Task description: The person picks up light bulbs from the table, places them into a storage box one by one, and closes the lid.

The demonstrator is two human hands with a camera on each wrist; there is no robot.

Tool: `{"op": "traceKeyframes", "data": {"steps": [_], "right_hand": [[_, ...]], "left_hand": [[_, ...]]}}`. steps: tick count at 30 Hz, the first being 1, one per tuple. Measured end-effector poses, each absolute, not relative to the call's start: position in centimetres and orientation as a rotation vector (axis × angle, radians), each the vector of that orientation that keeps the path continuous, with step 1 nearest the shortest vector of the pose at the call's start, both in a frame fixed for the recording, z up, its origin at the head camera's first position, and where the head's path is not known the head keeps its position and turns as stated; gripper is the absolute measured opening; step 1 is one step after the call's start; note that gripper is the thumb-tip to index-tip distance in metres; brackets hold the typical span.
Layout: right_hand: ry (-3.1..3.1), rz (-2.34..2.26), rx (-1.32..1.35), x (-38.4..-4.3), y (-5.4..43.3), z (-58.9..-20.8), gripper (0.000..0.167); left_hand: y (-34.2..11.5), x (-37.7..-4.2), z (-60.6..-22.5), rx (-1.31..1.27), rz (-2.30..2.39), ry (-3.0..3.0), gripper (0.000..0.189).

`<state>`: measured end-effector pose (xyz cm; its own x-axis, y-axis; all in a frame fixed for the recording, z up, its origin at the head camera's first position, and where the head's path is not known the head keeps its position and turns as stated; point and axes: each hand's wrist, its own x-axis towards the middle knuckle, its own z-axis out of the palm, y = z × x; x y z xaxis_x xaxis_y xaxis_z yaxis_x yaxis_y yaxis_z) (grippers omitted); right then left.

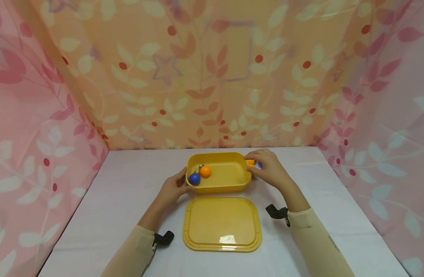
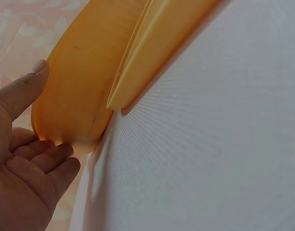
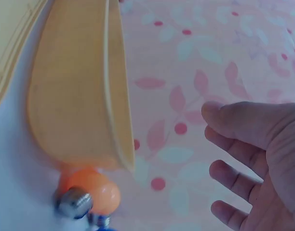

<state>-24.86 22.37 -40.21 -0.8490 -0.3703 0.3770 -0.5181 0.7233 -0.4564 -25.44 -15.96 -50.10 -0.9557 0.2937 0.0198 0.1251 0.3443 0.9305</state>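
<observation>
A yellow rectangular plastic container (image 1: 218, 189) stands on the table. Inside its left end lie an orange ball-shaped bulb (image 1: 205, 171) and a blue one (image 1: 194, 179), with small metal parts beside them. My left hand (image 1: 171, 189) holds the container's left end, its thumb and fingers spread around the wall. My right hand (image 1: 268, 167) hovers over the right end, thumb and fingers apart with nothing between them. Just outside that end, in the right wrist view, lie an orange bulb (image 3: 105, 195) with a metal base (image 3: 75, 202) and part of a blue object (image 3: 107, 229).
The container's flat yellow lid (image 1: 222, 225) lies on the white tablecloth (image 1: 104, 215) in front of it. Patterned cloth hangs as a back wall (image 1: 205, 77) and on both sides. A black camera mount (image 1: 277, 211) sticks out from the right wrist.
</observation>
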Motion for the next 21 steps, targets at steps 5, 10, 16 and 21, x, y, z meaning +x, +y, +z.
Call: {"op": "traceKeyframes", "data": {"steps": [5, 10, 16, 21], "right_hand": [[-2.646, 0.865, 0.583, -24.5, 24.2, -41.4, 0.034], [-2.713, 0.853, 0.458, -24.5, 25.7, -42.2, 0.035], [-2.799, 0.849, 0.254, -24.7, 27.6, -42.8, 0.040], [-2.906, 0.886, 0.138, -25.5, 28.5, -43.8, 0.045]], "left_hand": [[-15.9, -25.3, -49.9, 0.378, 1.659, 2.457, 0.096], [-16.0, -24.9, -50.1, 0.355, 1.664, 2.447, 0.095], [-15.8, -25.0, -49.9, 0.369, 1.672, 2.447, 0.094], [-15.9, -25.3, -49.7, 0.368, 1.641, 2.461, 0.096]]}}
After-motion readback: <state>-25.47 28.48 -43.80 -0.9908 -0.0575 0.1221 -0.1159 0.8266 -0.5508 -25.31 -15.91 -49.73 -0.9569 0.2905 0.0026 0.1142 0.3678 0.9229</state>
